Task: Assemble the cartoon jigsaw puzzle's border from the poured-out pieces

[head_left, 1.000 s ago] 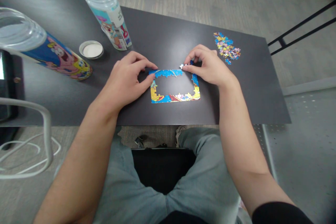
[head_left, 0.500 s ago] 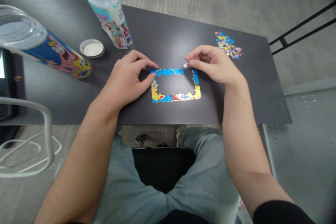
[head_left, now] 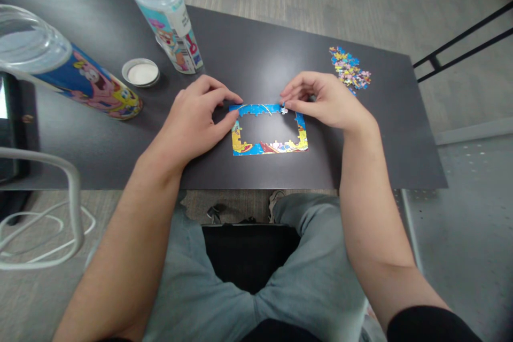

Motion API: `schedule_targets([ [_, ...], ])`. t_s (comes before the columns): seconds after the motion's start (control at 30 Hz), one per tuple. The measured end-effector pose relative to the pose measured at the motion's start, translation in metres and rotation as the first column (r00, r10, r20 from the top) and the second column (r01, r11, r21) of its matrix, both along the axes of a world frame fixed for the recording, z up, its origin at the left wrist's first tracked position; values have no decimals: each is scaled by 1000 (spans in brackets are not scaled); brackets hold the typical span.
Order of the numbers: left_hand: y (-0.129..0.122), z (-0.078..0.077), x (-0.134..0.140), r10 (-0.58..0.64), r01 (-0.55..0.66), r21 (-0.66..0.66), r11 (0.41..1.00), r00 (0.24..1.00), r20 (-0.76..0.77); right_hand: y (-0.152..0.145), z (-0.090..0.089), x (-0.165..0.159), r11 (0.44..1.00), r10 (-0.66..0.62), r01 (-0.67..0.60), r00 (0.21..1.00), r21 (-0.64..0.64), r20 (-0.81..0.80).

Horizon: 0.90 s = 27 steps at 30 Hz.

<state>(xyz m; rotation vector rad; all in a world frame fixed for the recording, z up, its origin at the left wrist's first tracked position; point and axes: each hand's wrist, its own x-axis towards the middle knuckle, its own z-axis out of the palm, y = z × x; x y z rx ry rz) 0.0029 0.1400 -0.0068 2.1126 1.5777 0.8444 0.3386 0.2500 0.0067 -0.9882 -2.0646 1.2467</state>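
A rectangular border of joined jigsaw pieces (head_left: 246, 149), blue, yellow and red, lies flat on the dark table with bare tabletop inside it. My left hand (head_left: 200, 117) rests at its upper left corner, thumb and forefinger apart and touching the edge. Between the thumb and fingers of my right hand (head_left: 320, 99) is a small puzzle piece (head_left: 284, 109), blue and whitish, held at the gap near the border's upper right corner. My fingertips partly cover this piece and the corner.
A heap of loose puzzle pieces (head_left: 350, 68) lies to the right on the table (head_left: 256, 173). At the left stand two clear jars with cartoon labels, one nearer (head_left: 92, 83) and one farther (head_left: 174, 26), with a round lid (head_left: 140, 72) between them. A white cable (head_left: 74, 197) hangs lower left.
My right hand has brought the puzzle piece slightly down toward me, to the gap in the top edge of the border. My left hand stays in place.
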Motion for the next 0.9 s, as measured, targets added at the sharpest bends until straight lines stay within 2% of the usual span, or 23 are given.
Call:
schedule_targets([
  [0.23,0,0,-1,2,-2,-5,1000,1000,13,2,-2,1,999,7,-6,1000,52,-26],
  [0.37,-1,1,-1,6,-6,-16,1000,1000,15,3,2,3,991,-22,13,998,136,62],
  [0.5,-1,1,-1,3,-3,-7,1000,1000,-2,4,5,5,976,-5,-25,990,215,141],
  [0.7,-1,1,-2,-4,4,1,1000,1000,-11,4,3,4,972,2,-50,979,228,204],
  [0.8,-1,1,-1,1,-1,1,1000,1000,-12,5,2,6,971,-34,-20,975,238,219],
  [0.9,-1,0,-1,0,0,-4,1000,1000,-6,10,0,13,955,-141,81,971,287,194],
])
